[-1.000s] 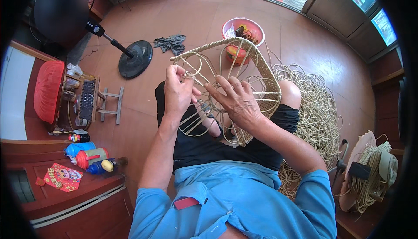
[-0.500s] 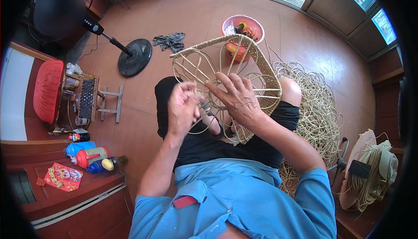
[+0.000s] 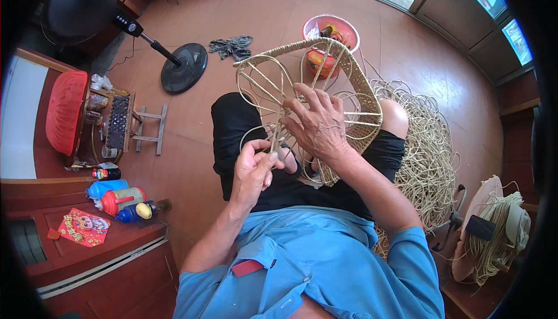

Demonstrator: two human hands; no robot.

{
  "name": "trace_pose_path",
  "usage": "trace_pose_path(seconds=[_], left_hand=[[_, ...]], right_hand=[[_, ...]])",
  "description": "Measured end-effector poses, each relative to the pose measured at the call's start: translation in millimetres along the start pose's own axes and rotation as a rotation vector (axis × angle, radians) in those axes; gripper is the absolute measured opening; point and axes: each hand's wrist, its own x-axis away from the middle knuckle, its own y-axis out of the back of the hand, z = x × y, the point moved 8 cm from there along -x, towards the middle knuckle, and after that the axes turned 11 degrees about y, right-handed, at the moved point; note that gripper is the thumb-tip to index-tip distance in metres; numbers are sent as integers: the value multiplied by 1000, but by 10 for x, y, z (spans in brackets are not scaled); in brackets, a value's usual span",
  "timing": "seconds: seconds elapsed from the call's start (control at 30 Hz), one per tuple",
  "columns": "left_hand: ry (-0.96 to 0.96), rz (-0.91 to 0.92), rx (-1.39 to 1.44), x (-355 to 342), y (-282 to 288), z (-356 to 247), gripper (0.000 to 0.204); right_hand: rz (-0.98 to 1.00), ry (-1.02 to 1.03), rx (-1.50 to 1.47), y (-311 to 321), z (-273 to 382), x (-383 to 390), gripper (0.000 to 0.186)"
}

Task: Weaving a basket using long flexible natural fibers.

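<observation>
A woven basket frame point(image 3: 366, 89) of pale straw-coloured cord rests over my lap, its spokes and loops meeting near the middle. My left hand point(image 3: 251, 171) is closed, thumb and fingers pinching strands of cord point(image 3: 275, 136) at the near side of that meeting point. From the right, my right hand point(image 3: 319, 118) reaches over the frame with its fingers bent round the gathered strands at the centre. Its fingertips are partly hidden among the cords. A loose loop of cord arcs beside my left fingers.
A big heap of loose cord point(image 3: 427, 156) lies right of my knee. Beyond the frame stand a pink basin point(image 3: 349, 28) and a red round container point(image 3: 319, 63). At left are a fan base point(image 3: 185, 69), a grey rag point(image 3: 231, 46), a small stool point(image 3: 152, 130) and flasks point(image 3: 122, 200).
My left hand has come down and inward, from blurred and raised to pinching the cord. My right fingers have bent more over the centre. The view has shifted slightly.
</observation>
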Motion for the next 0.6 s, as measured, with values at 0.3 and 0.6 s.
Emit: trace_pose_path(seconds=[0.3,0.6], left_hand=[[-86,-303,175,357,1275,-403,38],[90,-221,-26,374,1414,-459,40]], right_hand=[[-86,-108,-70,-18,-2,-34,33],[-165,-118,-48,-9,20,-25,31]])
